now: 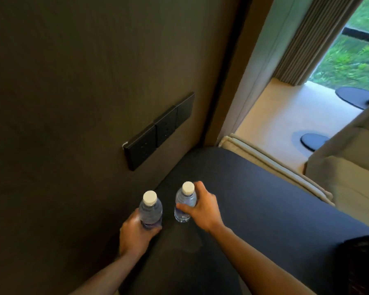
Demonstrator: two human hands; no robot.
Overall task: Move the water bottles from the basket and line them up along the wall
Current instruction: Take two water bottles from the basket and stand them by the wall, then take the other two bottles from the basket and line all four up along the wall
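Two small clear water bottles with white caps stand upright near the dark wall (73, 103). My left hand (134, 233) grips the left water bottle (150, 209) around its lower body, close against the wall. My right hand (202, 207) is wrapped around the right water bottle (184, 204), whose base rests on the dark countertop (254, 199). The two bottles stand side by side, a small gap apart. At the lower right edge a dark woven shape, possibly the basket (362, 262), shows only in part.
A black panel of sockets (158, 130) is mounted on the wall above and behind the bottles. Beyond the countertop's far edge lie beige cushions (275, 165), a light floor and a curtained window (354, 52).
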